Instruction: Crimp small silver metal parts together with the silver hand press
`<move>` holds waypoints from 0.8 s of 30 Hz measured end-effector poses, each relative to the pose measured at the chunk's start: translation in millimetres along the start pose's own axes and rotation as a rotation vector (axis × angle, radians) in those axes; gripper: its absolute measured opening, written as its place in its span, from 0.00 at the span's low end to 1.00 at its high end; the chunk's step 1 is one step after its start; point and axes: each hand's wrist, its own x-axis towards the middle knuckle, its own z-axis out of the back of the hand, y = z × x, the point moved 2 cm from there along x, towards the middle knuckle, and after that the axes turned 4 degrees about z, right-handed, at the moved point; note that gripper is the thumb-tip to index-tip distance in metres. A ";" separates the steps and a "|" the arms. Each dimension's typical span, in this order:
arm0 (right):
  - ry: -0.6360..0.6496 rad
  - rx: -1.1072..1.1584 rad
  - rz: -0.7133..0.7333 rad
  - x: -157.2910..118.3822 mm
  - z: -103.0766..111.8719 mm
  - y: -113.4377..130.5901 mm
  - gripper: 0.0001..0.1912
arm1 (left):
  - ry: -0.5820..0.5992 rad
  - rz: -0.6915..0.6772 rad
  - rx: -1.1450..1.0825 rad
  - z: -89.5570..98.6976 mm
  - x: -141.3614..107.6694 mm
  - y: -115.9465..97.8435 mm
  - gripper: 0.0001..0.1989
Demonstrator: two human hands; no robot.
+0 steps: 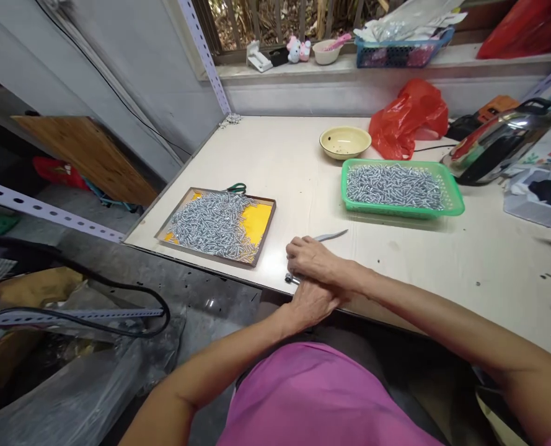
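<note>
silver, dark-ended, short metal stub (290, 279) juts beside the right hand (311, 258) near the pale, flat table (279, 155)'s front edge; a nudge could drop it. right fingers curl together, grip unclear; left hand (313, 302)'s fingers hidden, cannot tell.

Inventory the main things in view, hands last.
Table: one, cream, centre
Tray: one, brown-rimmed, yellow inside, left
Basket: one, green, right
Screw-like pieces: uncountable, silvery, in tray and basket
Slender tool: one, grey, beside right hand
Metal-ended part: one, dark, beside hands
Looped handle: one, dark green, behind tray
Bowls: two, cream, behind basket and on windowsill
Kettle: one, silvery, right of basket
Plastic bags: two, red, table and windowsill
Container: one, blue, windowsill
Figures: two, pink-white, windowsill
Wooden board: one, brown, far left
Left hand: one, bare, table edge
Right hand: one, bare, over left hand
</note>
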 end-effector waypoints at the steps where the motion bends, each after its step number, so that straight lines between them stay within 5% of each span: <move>1: 0.004 -0.025 0.039 4.9 -3.3 3.3 0.06 | 0.000 0.005 -0.007 -1.0 -1.0 0.2 0.20; 6: -0.083 0.011 0.156 11.1 -13.1 6.0 0.09 | -0.016 0.044 -0.033 -2.5 -6.0 1.8 0.23; 9: -0.304 0.195 0.111 3.4 1.2 4.3 0.10 | -0.021 0.043 -0.029 -0.6 -7.4 0.0 0.23; 14: -0.921 0.207 -0.185 -44.3 65.0 -29.3 0.05 | -0.150 -0.087 0.027 17.6 -9.9 5.7 0.23; 17: -1.053 -0.054 -0.503 -93.0 91.9 -75.2 0.07 | -0.299 -0.016 0.117 48.4 -9.8 36.7 0.15; 20: -0.895 -0.134 -0.719 -137.7 85.6 -125.2 0.15 | -0.414 0.285 0.225 93.6 -5.8 86.9 0.12; 24: -0.533 -0.196 -0.691 -163.4 47.8 -152.0 0.24 | -0.406 0.560 0.353 143.3 7.7 146.2 0.11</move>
